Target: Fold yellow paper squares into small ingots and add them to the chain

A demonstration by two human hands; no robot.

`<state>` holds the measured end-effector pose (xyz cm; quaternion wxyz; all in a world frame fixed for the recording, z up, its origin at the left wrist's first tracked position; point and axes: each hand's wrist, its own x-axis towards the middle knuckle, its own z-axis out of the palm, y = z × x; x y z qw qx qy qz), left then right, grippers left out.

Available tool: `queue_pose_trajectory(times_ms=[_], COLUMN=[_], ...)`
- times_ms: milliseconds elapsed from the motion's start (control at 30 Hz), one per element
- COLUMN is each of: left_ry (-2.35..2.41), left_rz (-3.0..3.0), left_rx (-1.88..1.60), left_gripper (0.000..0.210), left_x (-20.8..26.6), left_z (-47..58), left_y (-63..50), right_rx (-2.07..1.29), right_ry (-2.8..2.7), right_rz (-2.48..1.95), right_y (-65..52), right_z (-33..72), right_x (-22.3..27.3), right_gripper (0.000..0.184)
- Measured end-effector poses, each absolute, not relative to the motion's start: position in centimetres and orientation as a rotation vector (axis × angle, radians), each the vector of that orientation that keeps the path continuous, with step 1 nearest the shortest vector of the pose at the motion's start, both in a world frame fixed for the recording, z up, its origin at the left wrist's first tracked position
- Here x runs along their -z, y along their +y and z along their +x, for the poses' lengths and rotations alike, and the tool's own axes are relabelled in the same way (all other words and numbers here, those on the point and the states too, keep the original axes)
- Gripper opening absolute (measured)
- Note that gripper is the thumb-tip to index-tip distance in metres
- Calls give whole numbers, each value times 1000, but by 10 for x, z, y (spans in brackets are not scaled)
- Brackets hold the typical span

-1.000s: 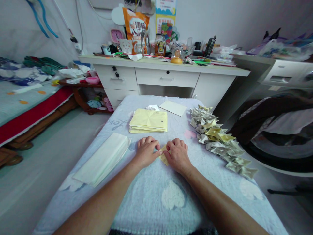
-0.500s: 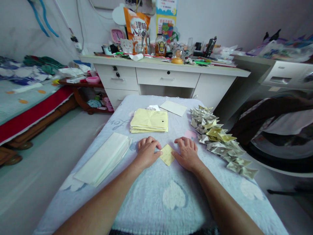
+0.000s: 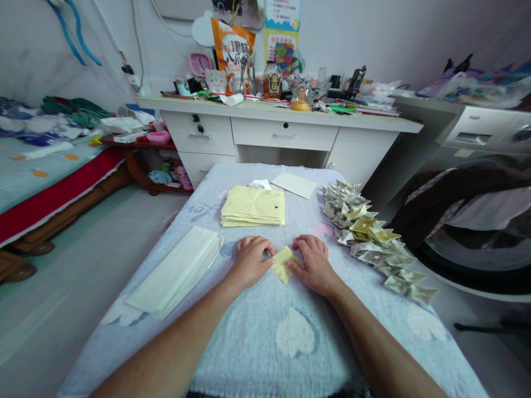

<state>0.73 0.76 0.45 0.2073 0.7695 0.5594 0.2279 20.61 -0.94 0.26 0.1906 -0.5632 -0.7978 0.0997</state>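
A small yellow paper [image 3: 284, 266], folded to a diamond, lies flat on the cloth-covered table between my hands. My left hand [image 3: 252, 260] has its thumb and curled forefinger at the left corner of the paper. From the other side, my right hand [image 3: 314, 264] presses its thumb onto the paper, with the forefinger bent by the upper right edge. Beyond them sits a stack of yellow paper sheets [image 3: 253, 204]. A long bundle of folded white paper [image 3: 176, 271] rests left of my left hand. Rows of folded paper pieces [image 3: 371, 237], grey and yellow, stand to the right.
A white card [image 3: 294, 184] and a crumpled white paper [image 3: 260, 183] lie at the table's far end. Behind is a white desk [image 3: 286, 132] crowded with small items. A washing machine [image 3: 477, 166] stands right, a bed [image 3: 50, 177] left.
My right hand has shifted slightly left, and its thumb now reaches further over the folded paper. The fingers of my left hand have curled in a little more at the corner.
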Motion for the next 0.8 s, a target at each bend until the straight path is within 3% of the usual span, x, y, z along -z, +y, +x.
queue_pose_trajectory(times_ms=[167, 267, 367, 467, 667, 800], left_ry=[1389, 1249, 1167, 1131, 850, 768], left_rz=[2047, 2044, 2023, 1751, 1190, 1114], left_rx=[-760, -834, -877, -969, -987, -919], left_gripper=[11, 18, 10, 9, 24, 22], left_x=[-10, -13, -14, -13, -13, -11], left_z=[10, 11, 11, 8, 10, 17], left_y=[6, 5, 4, 5, 4, 1], right_rx=[-415, -475, -580, -792, -1105, -1231], right_ry=[-2233, -2192, -2100, -1871, -1548, -1522], right_rz=[-1470, -1348, -1206, -1092, -987, -932], right_y=[-9, -10, -10, -8, -5, -7], right_z=[199, 197, 196, 197, 193, 189], right_x=[-6, -9, -10, -10, -8, -5], right_gripper=[12, 9, 7, 10, 33, 21])
